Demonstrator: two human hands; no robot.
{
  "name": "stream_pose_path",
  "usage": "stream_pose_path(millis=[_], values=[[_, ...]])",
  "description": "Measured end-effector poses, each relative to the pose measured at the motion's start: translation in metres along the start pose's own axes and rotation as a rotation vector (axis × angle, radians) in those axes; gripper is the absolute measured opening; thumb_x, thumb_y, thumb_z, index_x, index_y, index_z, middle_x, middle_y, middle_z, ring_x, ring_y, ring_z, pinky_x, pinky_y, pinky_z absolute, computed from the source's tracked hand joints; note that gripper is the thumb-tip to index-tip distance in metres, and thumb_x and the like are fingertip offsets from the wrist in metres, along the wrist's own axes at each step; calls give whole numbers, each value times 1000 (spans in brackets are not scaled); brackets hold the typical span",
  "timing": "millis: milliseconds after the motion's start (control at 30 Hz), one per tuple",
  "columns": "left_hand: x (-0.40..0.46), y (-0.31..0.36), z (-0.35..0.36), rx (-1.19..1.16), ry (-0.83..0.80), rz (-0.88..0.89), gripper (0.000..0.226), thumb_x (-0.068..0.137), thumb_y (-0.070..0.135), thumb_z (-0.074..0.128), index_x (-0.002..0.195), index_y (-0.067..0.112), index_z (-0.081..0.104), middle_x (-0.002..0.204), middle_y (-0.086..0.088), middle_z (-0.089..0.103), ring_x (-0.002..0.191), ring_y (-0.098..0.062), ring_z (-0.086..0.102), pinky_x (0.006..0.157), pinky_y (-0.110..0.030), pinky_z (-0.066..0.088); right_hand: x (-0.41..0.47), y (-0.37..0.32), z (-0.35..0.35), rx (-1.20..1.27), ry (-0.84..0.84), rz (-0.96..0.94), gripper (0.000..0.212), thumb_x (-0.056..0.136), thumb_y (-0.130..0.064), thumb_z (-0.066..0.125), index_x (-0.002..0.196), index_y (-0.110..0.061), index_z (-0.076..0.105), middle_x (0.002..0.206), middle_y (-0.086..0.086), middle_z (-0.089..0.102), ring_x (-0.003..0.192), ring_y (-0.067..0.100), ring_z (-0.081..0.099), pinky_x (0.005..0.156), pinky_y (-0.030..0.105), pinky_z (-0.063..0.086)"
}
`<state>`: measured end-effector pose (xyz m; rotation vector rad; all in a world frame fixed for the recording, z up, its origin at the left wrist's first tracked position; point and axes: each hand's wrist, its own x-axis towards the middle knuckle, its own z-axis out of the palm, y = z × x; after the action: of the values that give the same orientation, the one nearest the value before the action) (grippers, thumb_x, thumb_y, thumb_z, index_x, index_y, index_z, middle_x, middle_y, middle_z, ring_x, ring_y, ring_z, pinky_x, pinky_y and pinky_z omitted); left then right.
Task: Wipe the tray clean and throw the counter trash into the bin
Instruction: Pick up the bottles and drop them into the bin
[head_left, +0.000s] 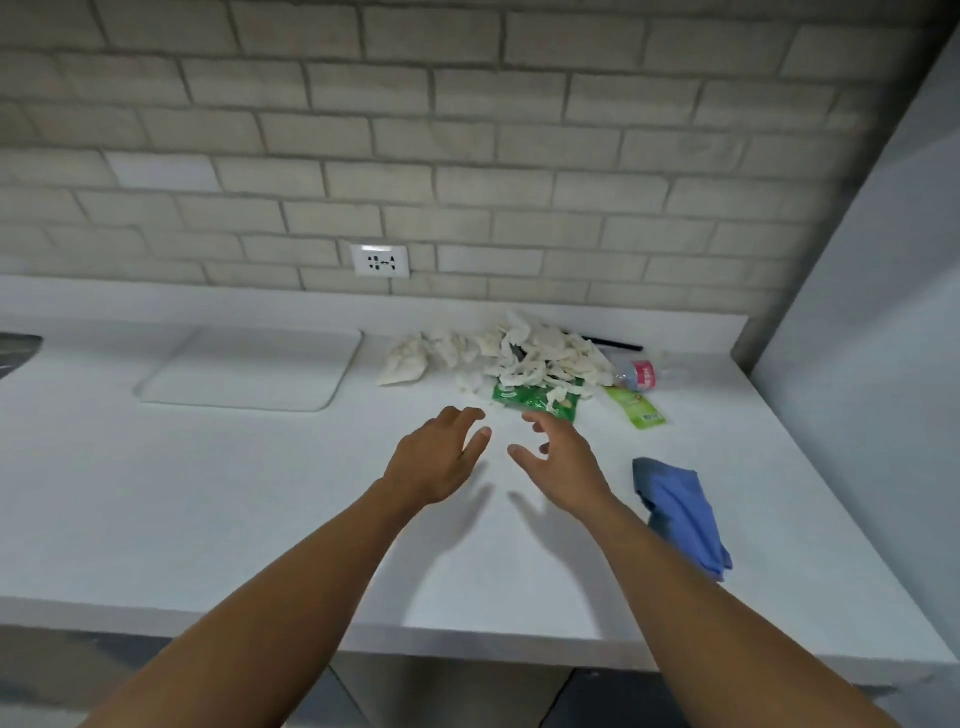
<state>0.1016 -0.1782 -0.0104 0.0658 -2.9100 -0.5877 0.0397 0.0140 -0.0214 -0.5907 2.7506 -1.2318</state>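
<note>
A white tray (249, 371) lies flat on the white counter at the back left. To its right sits a heap of trash: crumpled white tissues (524, 353), a green snack wrapper (535, 400), a second green wrapper (636, 408), a clear plastic bottle with a pink label (641, 375) and a black straw (613, 343). A blue cloth (680, 512) lies on the counter at the right. My left hand (436, 457) and my right hand (563, 457) hover above the counter just in front of the heap, fingers spread, holding nothing. The right fingertips are close to the green snack wrapper.
The counter (208, 509) ends at a front edge low in view. A brick wall with a white socket (380, 261) stands behind. A grey wall panel (883, 312) borders the right side. A dark object (15, 351) shows at the far left edge.
</note>
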Motion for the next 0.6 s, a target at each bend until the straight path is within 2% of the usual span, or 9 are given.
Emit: stream_pose_path(millis=[133, 267, 467, 600], values=[[34, -47, 2, -16, -44, -35, 47, 102, 55, 26, 138, 31, 45, 137, 4, 51, 112, -20, 59, 88, -40, 50, 42, -3, 23, -41, -16, 58, 44, 88, -45, 63, 129, -35, 52, 122, -10, 54, 100, 9, 57, 89, 31, 49], [59, -78, 9, 2, -109, -36, 44, 102, 53, 29, 135, 31, 49, 136, 4, 50, 113, -20, 58, 87, -37, 49, 73, 3, 38, -25, -3, 100, 38, 89, -39, 63, 126, -33, 56, 117, -9, 56, 86, 6, 59, 83, 28, 49], [88, -96, 29, -29, -147, -45, 38, 102, 53, 33, 125, 32, 55, 131, 6, 51, 106, -18, 60, 83, -35, 50, 111, 29, 39, -68, 15, 124, 30, 89, -31, 63, 119, -31, 62, 116, -10, 60, 99, 11, 60, 87, 30, 49], [103, -92, 35, -43, -128, -67, 37, 101, 54, 32, 124, 35, 55, 131, 10, 51, 107, -15, 59, 85, -36, 50, 128, 57, 15, -134, 82, 179, 28, 90, -24, 59, 118, -27, 63, 114, -2, 62, 103, 18, 58, 86, 34, 50]])
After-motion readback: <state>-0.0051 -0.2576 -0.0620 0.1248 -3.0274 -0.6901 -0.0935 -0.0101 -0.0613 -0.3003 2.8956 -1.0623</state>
